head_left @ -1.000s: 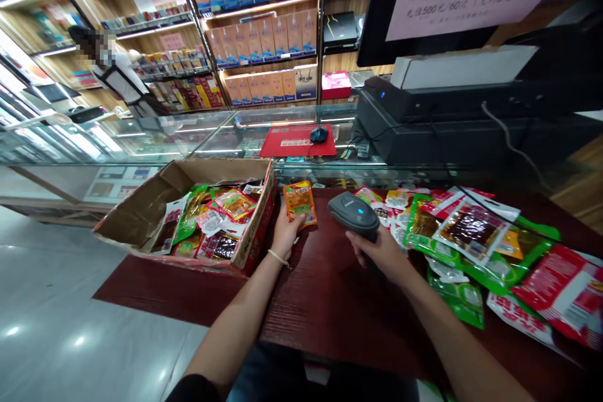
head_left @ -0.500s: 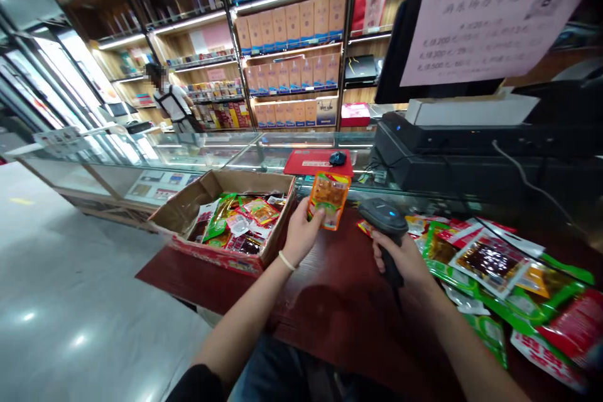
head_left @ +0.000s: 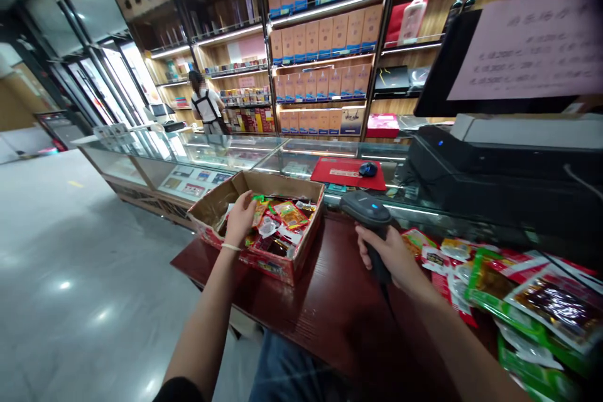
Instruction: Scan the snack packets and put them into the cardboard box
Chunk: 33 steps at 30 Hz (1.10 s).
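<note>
My left hand [head_left: 239, 218] reaches into the open cardboard box [head_left: 282, 267] on the dark red counter. Its fingers curl down onto an orange snack packet [head_left: 260, 211] lying among several other colourful packets [head_left: 282, 226]. My right hand [head_left: 392, 256] is closed round the handle of a black barcode scanner [head_left: 369, 208], held upright just right of the box with its blue light showing. More snack packets [head_left: 513, 282] lie spread on the counter to the right of that hand.
Behind the counter [head_left: 330, 308] runs a glass display case [head_left: 282, 160] with a red mouse mat and mouse [head_left: 368, 169]. A black till and monitor [head_left: 494, 157] stand at right. A person [head_left: 207, 107] stands by the far shelves. Open floor lies left.
My left hand has swung left from in front of the scanner into the box with the orange packet. The scanner hand stays put; the view has turned left.
</note>
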{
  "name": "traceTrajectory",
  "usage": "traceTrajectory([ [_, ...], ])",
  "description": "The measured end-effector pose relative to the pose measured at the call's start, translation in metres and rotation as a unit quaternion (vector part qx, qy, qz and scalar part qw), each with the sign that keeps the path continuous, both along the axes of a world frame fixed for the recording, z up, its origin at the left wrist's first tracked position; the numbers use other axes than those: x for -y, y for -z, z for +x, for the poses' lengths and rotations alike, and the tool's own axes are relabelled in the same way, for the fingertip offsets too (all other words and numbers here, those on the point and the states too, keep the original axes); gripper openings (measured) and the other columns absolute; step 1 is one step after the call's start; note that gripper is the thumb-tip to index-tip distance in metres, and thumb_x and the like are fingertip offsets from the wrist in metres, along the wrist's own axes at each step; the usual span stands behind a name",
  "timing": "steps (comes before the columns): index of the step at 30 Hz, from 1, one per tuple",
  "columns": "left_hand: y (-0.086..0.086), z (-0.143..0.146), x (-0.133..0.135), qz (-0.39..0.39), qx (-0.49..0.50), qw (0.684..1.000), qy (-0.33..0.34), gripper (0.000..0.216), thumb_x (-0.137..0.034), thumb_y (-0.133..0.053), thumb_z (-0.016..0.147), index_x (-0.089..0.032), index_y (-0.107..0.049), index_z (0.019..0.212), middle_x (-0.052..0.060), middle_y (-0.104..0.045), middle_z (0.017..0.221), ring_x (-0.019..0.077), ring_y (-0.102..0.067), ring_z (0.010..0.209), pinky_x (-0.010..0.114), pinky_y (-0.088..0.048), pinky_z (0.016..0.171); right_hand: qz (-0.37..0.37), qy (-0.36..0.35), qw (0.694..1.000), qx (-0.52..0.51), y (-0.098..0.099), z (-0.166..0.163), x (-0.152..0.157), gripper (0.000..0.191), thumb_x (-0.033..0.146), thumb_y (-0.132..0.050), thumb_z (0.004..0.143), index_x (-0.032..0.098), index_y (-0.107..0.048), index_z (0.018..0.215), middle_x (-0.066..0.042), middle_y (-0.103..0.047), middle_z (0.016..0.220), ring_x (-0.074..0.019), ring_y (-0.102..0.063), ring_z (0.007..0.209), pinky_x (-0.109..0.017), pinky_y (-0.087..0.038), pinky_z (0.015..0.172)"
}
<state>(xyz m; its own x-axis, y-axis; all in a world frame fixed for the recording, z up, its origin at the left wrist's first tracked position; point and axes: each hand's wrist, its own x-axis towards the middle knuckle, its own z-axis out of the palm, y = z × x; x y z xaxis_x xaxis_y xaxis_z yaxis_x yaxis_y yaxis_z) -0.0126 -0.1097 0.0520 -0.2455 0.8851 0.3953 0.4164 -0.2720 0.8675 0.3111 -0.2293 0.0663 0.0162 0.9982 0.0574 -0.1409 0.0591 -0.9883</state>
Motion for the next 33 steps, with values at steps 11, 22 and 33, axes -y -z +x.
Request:
traceTrajectory([
  [11,-0.007,0.017,0.014,0.029,0.088,0.994,0.058,0.036,-0.039,-0.058,0.083,-0.015,-0.063,0.108,0.01,-0.071,0.096,0.0206,-0.068,0.089,0.035,-0.053,0.084,0.003,0.014,1.0,0.01,0.008,0.004,0.001,0.035,0.048,-0.07,0.078,0.021,-0.049,0.076,0.006,-0.053,0.054,-0.0089,-0.048,0.038,-0.021,-0.039,0.035],
  [22,-0.043,0.149,0.069,0.135,-0.03,0.973,0.186,0.027,-0.035,-0.053,0.091,-0.021,-0.063,0.111,0.005,-0.071,0.101,0.0175,-0.067,0.094,0.029,-0.052,0.084,0.003,0.122,0.992,0.004,0.006,0.089,0.031,0.033,0.049,-0.071,0.075,0.022,-0.052,0.081,0.006,-0.054,0.055,-0.0085,-0.046,0.037,-0.02,-0.039,0.034],
  [33,0.015,0.307,0.069,0.041,-0.022,0.925,0.377,0.022,-0.029,-0.056,0.089,-0.021,-0.064,0.108,0.006,-0.071,0.102,0.018,-0.067,0.093,0.03,-0.05,0.085,-0.03,0.272,0.962,0.006,0.026,0.192,0.062,0.037,0.049,-0.075,0.072,0.026,-0.05,0.086,0.006,-0.054,0.054,-0.0109,-0.045,0.035,-0.023,-0.035,0.031],
])
